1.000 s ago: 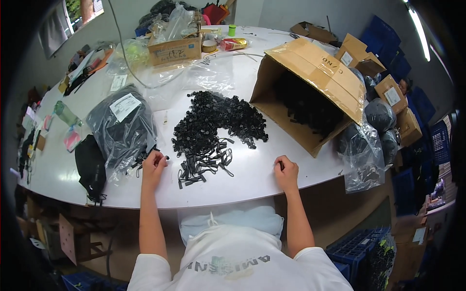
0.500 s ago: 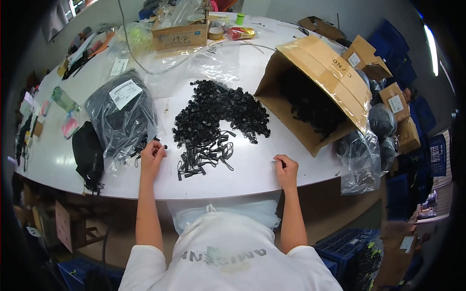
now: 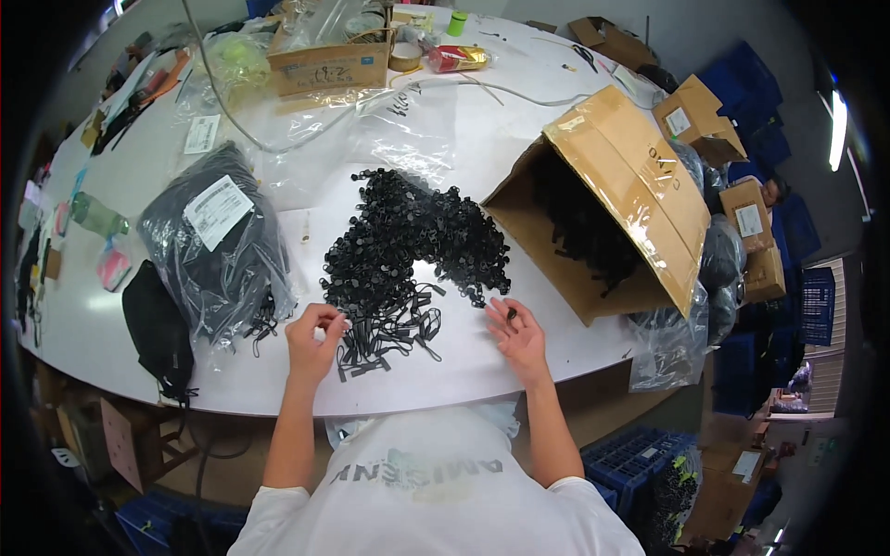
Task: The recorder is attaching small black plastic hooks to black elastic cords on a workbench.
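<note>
A heap of small black plastic pieces [image 3: 399,241] lies on the white table in front of me. Along its near edge are several black cord loops with bar-shaped ends [image 3: 394,338]. My left hand [image 3: 313,343] is at the left side of these loops, thumb and forefinger pinched together; whatever is between them is too small to tell. To the right of the loops, my right hand [image 3: 521,347] is turned partly palm up. A small black plastic piece [image 3: 511,315] sits between its fingers, some of which are spread.
A cardboard box [image 3: 630,195] lies on its side at the right, more black pieces inside. At the left stand a clear bag of black goods [image 3: 218,241] and a black pouch [image 3: 158,324]. A cable [image 3: 306,144] crosses the far side, near another carton [image 3: 329,69].
My left hand has moved right, from beside the clear bag to the cord loops. My right hand has shifted left toward the heap and turned its palm up. The view has shifted slightly.
</note>
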`<state>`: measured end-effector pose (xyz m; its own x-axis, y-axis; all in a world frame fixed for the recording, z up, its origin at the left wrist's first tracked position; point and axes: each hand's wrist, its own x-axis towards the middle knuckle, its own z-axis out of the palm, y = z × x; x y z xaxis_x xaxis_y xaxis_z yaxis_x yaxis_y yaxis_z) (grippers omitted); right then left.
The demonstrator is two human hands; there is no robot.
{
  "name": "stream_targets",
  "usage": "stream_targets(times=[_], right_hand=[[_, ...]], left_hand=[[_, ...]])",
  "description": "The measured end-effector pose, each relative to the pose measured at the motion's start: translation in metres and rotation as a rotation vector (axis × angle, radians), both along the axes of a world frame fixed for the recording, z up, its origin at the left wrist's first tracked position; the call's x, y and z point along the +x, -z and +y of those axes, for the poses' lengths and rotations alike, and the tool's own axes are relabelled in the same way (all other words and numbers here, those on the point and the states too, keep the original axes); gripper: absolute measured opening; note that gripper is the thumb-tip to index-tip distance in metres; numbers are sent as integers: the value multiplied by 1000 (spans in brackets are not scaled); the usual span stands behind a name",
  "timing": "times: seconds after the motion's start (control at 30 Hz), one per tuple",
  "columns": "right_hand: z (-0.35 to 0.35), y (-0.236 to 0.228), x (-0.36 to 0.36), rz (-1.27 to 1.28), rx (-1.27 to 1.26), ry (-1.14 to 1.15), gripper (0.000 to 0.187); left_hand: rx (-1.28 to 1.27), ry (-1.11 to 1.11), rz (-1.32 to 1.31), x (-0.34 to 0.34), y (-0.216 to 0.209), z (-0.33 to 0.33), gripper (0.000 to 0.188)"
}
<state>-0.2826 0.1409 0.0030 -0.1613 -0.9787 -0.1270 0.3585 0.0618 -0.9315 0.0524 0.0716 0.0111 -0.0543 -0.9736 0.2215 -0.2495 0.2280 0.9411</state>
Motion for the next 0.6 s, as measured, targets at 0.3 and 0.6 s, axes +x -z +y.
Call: stream_targets(times=[0.3,0.6], right_hand=[[-13,-10,-3,303,292,1,31],[-29,-6,-4,564,-25,-241,20]], left_hand=[[-82,103,-31,-40,-45,-81,6],[-241,148,42,-63,-77,-129,5]])
